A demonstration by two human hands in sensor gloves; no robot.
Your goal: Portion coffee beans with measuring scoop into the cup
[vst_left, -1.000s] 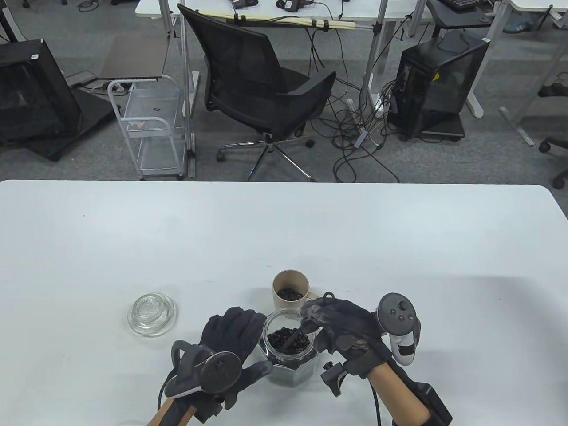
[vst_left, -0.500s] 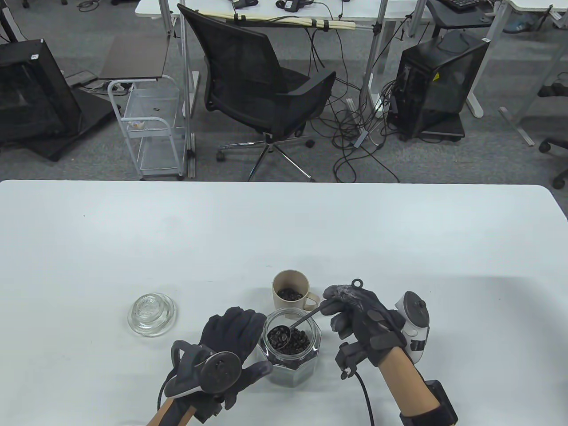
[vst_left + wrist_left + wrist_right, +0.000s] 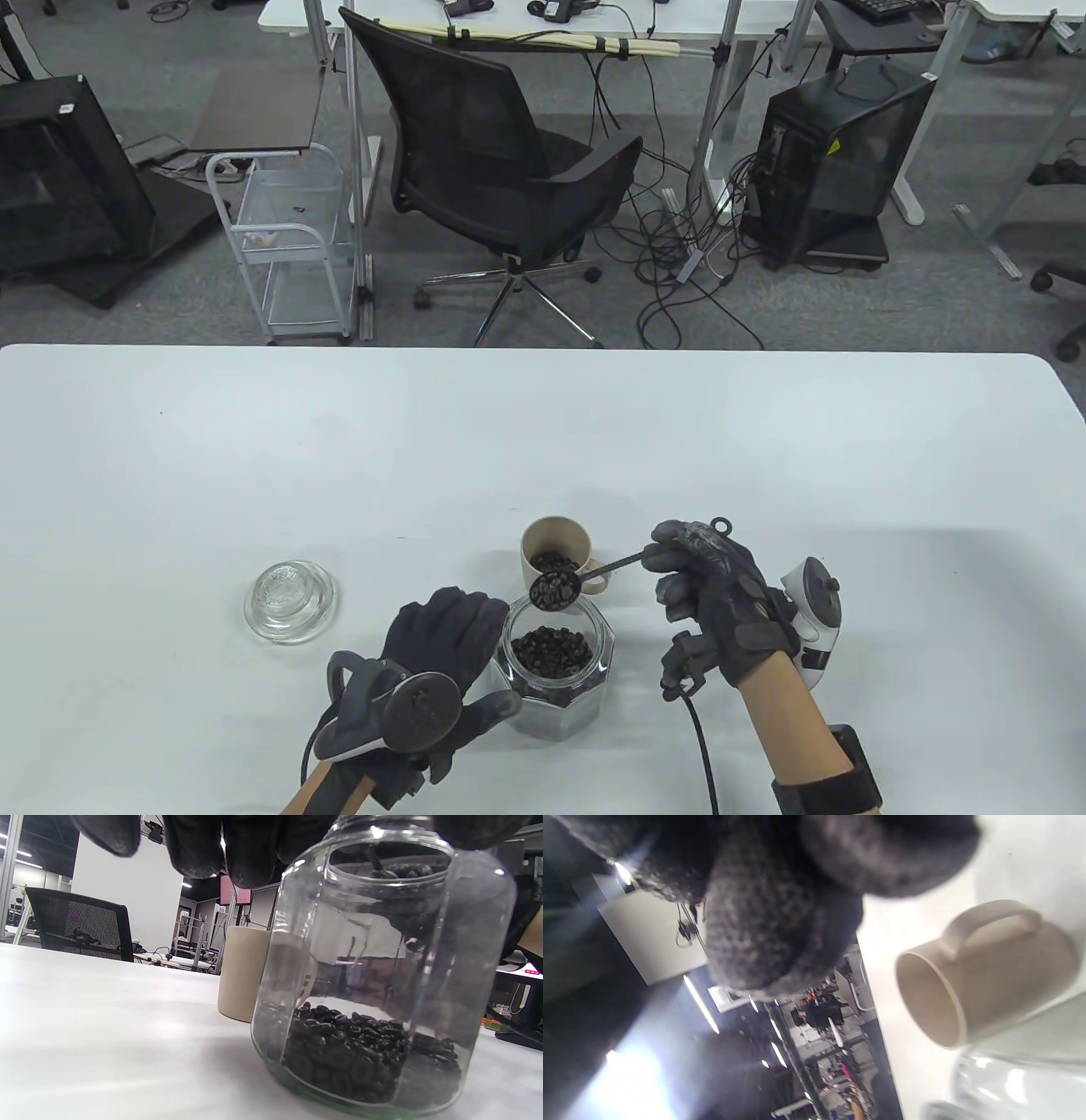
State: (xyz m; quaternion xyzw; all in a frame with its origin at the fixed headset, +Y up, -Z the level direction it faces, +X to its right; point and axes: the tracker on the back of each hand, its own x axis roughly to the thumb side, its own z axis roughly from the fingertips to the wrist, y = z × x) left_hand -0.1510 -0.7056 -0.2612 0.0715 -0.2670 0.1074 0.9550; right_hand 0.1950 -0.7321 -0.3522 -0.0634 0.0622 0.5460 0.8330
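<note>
the room [image 3: 543, 170] behind was an office: grey carpet, a black mesh chair [image 3: 501, 161], a white wire trolley [image 3: 288, 246], black cabinets and loose cables on the floor. the white table [image 3: 254, 441] took up the lower half of the table view and was bare apart from a small cluster near the front edge.

in that cluster the glass jar [image 3: 556, 666] stood open, roughly a third full of coffee beans [image 3: 360, 1056] by the look of the left wrist view. the left hand [image 3: 441, 654] was wrapped against the jar's left side, fingers curved round the glass to steady it. the right hand [image 3: 721, 594] was pinching the handle of the scoop [image 3: 556, 588], whose bowl was heaped with beans and hung between the jar's mouth and the cup [image 3: 556, 556], just at the cup's near rim. the beige cup stood just behind the jar, handle toward the right hand, with beans already lying in its bottom. the glass lid [image 3: 290, 599] lay apart on the left.

judged from this, the task was well under way: some beans were in the cup, another load was lifted clear of the jar, and it was not yet tipped in. how many scoops remained could not be told.
</note>
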